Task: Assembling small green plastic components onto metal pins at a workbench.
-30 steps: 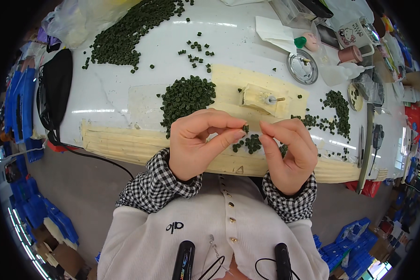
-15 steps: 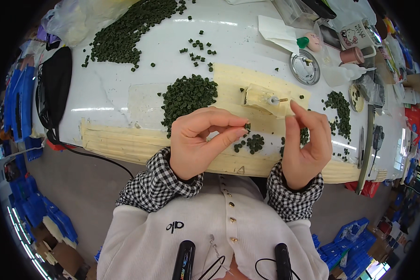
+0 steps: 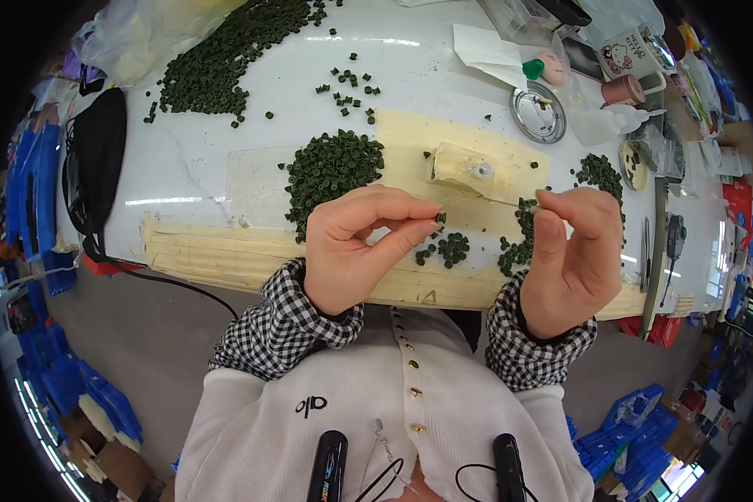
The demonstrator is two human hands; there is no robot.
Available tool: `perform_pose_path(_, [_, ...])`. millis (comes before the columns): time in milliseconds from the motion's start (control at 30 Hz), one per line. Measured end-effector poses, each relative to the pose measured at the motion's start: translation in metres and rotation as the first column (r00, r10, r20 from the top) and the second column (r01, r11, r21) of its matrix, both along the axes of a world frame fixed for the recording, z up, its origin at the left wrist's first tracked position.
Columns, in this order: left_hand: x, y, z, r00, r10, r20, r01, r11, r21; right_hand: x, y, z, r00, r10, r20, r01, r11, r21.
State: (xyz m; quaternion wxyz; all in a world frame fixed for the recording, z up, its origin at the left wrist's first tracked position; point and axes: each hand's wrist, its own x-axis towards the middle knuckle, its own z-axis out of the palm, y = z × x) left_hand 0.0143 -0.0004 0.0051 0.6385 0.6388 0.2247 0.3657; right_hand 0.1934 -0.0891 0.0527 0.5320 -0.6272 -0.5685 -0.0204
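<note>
My left hand (image 3: 351,247) pinches a small dark green spool-shaped piece (image 3: 441,219) between thumb and forefinger. To the right, my right hand (image 3: 579,255) has thumb and forefinger closed on a thin stick, mostly hidden by the fingers. Beyond the two hands sits a tape-wrapped block (image 3: 456,167) with a small whitish nozzle (image 3: 482,171) on it. A large heap of green pieces (image 3: 335,171) lies just past my left hand. Between the hands is a smaller cluster of green pieces (image 3: 453,249), and more pieces (image 3: 519,251) lie beside my right hand.
Another big heap of green pieces (image 3: 217,75) spreads at the far left. Toward the right are a round metal lid (image 3: 537,113), a white squeeze bottle (image 3: 608,122), a mug (image 3: 632,57) and a screwdriver (image 3: 673,238). A black cloth bag (image 3: 96,159) hangs at the left edge.
The thin stick no longer stands in the nozzle. My right hand has moved right and slightly nearer, its fingertips now pinched together. The left hand keeps its green piece almost in place.
</note>
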Motion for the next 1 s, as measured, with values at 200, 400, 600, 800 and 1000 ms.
perform_pose_path(200, [0.003, -0.001, -0.003, 1.000, 0.013, 0.018, -0.014, 1.000, 0.025, -0.009, 0.003, -0.014, 0.911, 0.279, -0.302, -0.317, 0.945, -0.084])
perform_pose_path(400, [0.003, -0.001, -0.003, 1.000, 0.021, 0.019, -0.022, 0.999, 0.038, -0.014, 0.006, -0.017, 0.886, 0.295, -0.357, -0.333, 0.942, -0.046])
perform_pose_path(600, [0.003, -0.001, -0.002, 1.000, 0.015, 0.022, -0.015, 0.999, 0.037, -0.013, 0.006, -0.017, 0.900, 0.299, -0.318, -0.333, 0.941, -0.056])
perform_pose_path(800, [0.003, -0.002, -0.001, 1.000, 0.020, 0.015, -0.020, 1.000, 0.023, -0.013, 0.007, -0.017, 0.889, 0.293, -0.353, -0.325, 0.945, -0.033])
perform_pose_path(1000, [0.002, -0.001, -0.002, 1.000, 0.018, -0.010, -0.018, 0.999, 0.039, -0.006, 0.010, -0.015, 0.948, 0.076, -0.310, -0.085, 0.996, -0.014])
